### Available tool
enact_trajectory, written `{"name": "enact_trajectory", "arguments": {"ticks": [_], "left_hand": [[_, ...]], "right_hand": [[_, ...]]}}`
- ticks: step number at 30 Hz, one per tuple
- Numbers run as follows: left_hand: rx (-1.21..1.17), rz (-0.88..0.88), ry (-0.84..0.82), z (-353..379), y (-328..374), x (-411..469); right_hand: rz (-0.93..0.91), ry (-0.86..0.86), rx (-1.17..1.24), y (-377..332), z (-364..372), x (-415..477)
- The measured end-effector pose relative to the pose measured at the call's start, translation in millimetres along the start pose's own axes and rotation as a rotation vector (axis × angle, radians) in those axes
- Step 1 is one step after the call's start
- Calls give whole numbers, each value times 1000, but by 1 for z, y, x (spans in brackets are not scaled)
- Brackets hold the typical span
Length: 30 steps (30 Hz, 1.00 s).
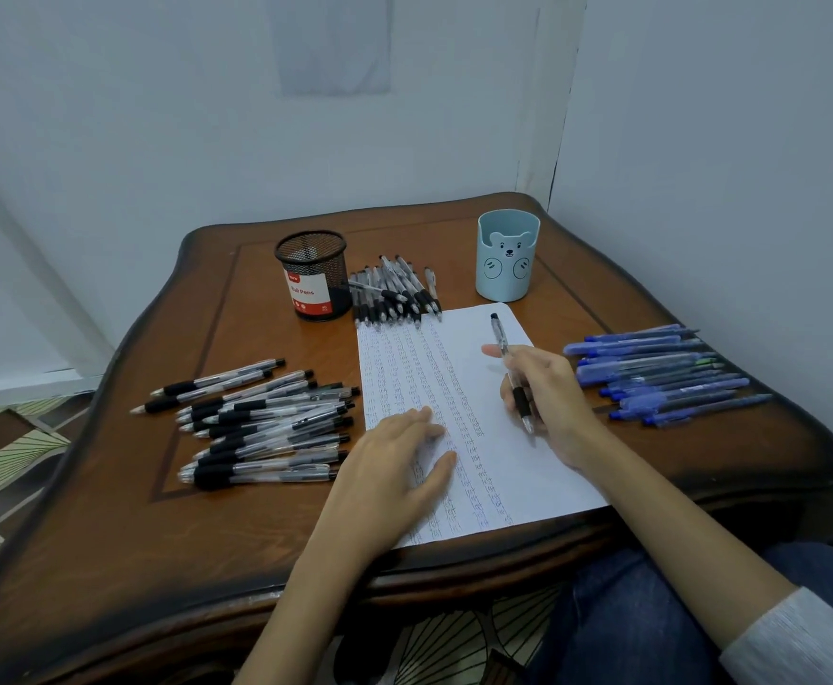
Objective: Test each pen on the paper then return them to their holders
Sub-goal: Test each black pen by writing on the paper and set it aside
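Wooden table [256, 536]. Scribbled paper [478, 368] at centre. Left hand [395, 462] lies flat on the paper at 7 o'clock, fingers straight. Right hand [548, 402] at 4 o'clock pinches black-grip pen [500, 336], tip down. Mesh holder [312, 274] at 11, bear holder [507, 257] at 1.

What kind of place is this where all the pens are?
Probably a corner of a room at home: a carved wooden table tucked against pale walls, patterned floor tiles, and a bear-faced pen cup.
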<state>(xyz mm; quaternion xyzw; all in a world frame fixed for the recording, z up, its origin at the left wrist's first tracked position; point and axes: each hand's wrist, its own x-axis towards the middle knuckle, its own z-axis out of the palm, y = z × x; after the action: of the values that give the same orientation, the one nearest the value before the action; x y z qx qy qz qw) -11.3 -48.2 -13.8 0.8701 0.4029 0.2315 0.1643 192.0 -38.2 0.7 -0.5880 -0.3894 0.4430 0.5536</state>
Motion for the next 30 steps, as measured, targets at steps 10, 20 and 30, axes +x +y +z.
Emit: {"name": "enact_trajectory", "arguments": {"ticks": [10, 20, 30], "left_hand": [[-47, -89, 33, 1, -9, 8], [-106, -123, 51, 7, -19, 11], [-127, -132, 77, 8, -19, 11]], "right_hand": [[92, -137, -70, -35, 8, 50], [-101, -16, -481, -45, 47, 141], [-226, 21, -652, -43, 69, 171]]}}
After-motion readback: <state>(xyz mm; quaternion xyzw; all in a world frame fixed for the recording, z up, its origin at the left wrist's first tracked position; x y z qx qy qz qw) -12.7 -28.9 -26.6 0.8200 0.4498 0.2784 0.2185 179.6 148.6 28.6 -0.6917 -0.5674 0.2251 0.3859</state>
